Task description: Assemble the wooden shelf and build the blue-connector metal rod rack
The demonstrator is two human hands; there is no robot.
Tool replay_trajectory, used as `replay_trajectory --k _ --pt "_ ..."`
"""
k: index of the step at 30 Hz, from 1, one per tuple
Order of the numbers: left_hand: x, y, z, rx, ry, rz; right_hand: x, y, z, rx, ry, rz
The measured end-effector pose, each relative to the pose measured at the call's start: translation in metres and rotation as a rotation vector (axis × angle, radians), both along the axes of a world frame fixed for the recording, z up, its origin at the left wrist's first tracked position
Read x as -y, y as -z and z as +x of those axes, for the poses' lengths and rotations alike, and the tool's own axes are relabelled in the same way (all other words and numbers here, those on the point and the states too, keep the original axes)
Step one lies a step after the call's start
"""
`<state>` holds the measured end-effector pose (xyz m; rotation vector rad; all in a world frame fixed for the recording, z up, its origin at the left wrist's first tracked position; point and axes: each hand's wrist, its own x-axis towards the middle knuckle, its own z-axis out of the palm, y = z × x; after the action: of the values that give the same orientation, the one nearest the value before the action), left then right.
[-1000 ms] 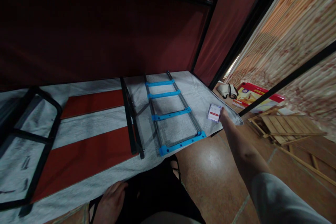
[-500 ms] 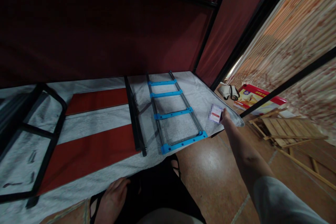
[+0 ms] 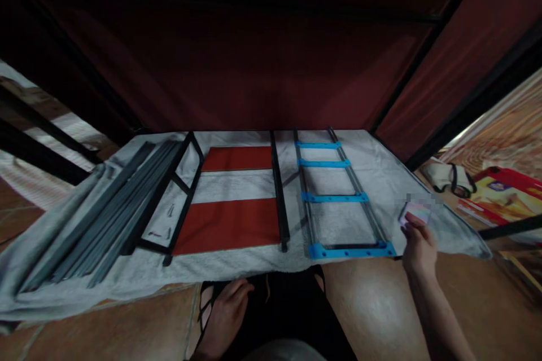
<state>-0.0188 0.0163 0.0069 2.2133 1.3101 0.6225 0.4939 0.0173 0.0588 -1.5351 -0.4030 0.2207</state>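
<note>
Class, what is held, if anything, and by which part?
The right hand holds a phone by its near end; the left hand, nothing visible.

I seem to be in a home — brown floor tiles [image 3: 144, 327], dark red fabric [image 3: 254, 73] along my bench's [image 3: 389, 175] far edge.

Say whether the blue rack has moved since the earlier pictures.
No. The blue rack lies as before on the pale sheet, right of the red boards, its near end at the sheet's front edge.
</note>
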Motion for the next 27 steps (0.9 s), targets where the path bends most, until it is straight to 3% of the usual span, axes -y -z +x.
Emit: replay_trajectory --k 2,7,10,14,17,21,27 --pt "0.003 -0.001 -0.016 0.067 -0.117 -0.017 0.007 0.001 -0.053 -0.079 -0.183 0.010" --pt "-0.001 -0.004 -0.071 0.312 -0.549 -0.105 0.008 -0.001 -0.183 -0.140 -0.678 -0.220" --pt "-0.008 -0.009 -0.109 0.396 -0.790 -0.128 -0.003 0.008 -0.227 -0.184 -0.710 -0.239" --pt "-0.031 -0.014 -0.153 0.491 -0.959 -0.119 -0.014 0.032 -0.248 -0.197 -0.700 -0.266" --pt "-0.057 -0.014 -0.172 0.508 -0.966 -0.115 -0.019 0.051 -0.253 -0.179 -0.691 -0.332" --pt "-0.084 -0.011 -0.178 0.367 -0.855 -0.112 -0.021 0.069 -0.258 -0.180 -0.680 -0.393" --pt "-0.095 -0.011 -0.171 0.055 -0.638 -0.056 -0.023 0.077 -0.262 -0.029 -0.687 -0.437"
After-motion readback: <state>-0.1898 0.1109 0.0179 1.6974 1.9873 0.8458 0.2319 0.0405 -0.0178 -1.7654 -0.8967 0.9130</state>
